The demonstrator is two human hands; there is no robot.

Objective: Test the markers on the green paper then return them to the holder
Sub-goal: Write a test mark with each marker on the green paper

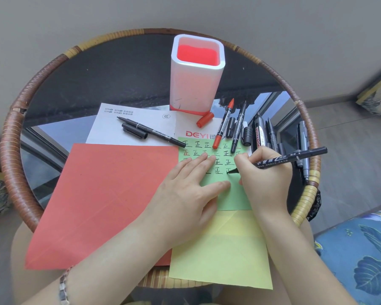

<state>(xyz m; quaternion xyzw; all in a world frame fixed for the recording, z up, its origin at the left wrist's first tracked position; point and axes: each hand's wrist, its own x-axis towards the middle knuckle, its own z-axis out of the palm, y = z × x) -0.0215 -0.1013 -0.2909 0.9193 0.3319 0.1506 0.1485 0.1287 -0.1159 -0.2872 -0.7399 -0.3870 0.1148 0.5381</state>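
On the round glass table, my left hand (191, 183) lies flat, open, pinning the green paper (233, 194), while my right hand (264, 172) pinches a black marker (288, 160), its barrel running toward three o'clock, nearer the empty holder (196, 84) at twelve o'clock.

round glass-topped table (123, 69) – holder (197, 84), papers (110, 199), loose markers (271, 135)

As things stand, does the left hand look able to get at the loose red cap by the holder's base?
Probably yes. The left hand lies flat on the green paper, holding nothing, and the red cap lies uncovered ahead of it beside the holder. Only the red marker lies close by, to one side.
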